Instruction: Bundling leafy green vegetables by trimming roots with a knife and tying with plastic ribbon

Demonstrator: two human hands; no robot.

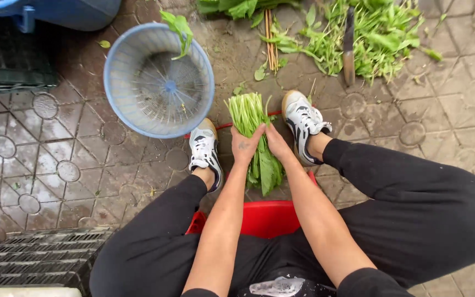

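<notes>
Both hands, left hand (pixel 244 147) and right hand (pixel 277 144), clasped a bunch of green stalks (pixel 250 124) between the shoes, cut ends toward twelve o'clock, leaves trailing over the red stool (pixel 265 219). Evening the bundle seemed the step in hand. At ten o'clock a blue basket (pixel 159 82) held one leafy sprig (pixel 178 28). At one o'clock a knife (pixel 348 49) lay on loose greens (pixel 380 33).

Blue plastic basket (pixel 138 110) matt, perforated; red plastic stool (pixel 265 217) glossy; paving tiles (pixel 39 159) wet, rough.
</notes>
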